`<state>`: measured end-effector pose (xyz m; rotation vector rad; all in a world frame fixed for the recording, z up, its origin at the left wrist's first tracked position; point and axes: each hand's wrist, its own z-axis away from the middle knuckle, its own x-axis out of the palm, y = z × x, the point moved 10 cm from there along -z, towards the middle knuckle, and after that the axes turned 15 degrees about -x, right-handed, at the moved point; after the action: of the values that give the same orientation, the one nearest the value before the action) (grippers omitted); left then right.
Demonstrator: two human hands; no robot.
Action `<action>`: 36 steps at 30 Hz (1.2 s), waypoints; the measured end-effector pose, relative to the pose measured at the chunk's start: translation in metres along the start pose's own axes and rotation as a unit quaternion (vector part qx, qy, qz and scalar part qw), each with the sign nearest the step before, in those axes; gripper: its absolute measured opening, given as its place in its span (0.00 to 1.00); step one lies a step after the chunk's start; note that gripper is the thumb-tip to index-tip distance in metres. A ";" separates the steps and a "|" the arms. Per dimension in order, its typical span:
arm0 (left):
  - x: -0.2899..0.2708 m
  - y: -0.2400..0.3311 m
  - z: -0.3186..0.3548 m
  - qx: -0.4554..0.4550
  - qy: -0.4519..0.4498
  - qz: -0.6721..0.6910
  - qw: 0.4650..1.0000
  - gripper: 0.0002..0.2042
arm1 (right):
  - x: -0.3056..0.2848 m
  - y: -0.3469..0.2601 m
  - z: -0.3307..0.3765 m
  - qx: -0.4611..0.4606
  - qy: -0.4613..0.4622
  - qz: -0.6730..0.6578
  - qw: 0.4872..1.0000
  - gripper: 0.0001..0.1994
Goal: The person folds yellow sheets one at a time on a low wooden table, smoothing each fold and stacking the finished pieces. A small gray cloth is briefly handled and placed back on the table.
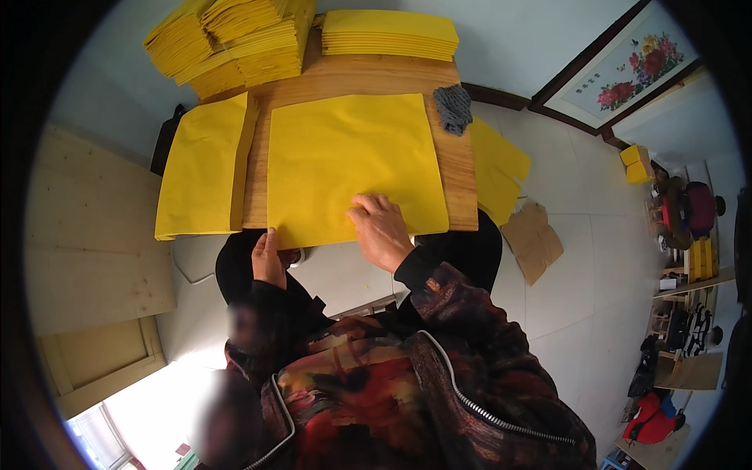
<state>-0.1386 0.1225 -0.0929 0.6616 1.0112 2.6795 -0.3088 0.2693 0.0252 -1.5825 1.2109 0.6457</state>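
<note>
A large yellow sheet [352, 149] with slight creases lies flat on the wooden table [305, 82], its near edge overhanging the table front. My left hand [269, 258] pinches that sheet at its near left corner, thumb on top. On the sheet's near edge, right of the middle, rests my right hand [380, 231]; its fingers are slightly bent with the tips on the surface, and it holds nothing I can see. Left of the sheet stands a pile of folded yellow pieces [204, 160], close to its left edge.
Thick yellow stacks [251, 47] rise at the back left, beside a lower neat stack [389, 35]. A crumpled grey cloth [453, 108] lies at the table's right edge. To the right, another yellow sheet [497, 168] and a brown paper piece [534, 241] lie lower, near the floor.
</note>
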 end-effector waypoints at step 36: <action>-0.005 0.008 -0.002 -0.007 -0.012 -0.104 0.995 0.10 | -0.093 0.076 0.094 0.123 -0.014 0.036 0.992 0.16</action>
<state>-0.1355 0.1143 -0.0906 0.5509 0.9957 2.4916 -0.3977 0.3922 0.0408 -1.3250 1.2802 0.5403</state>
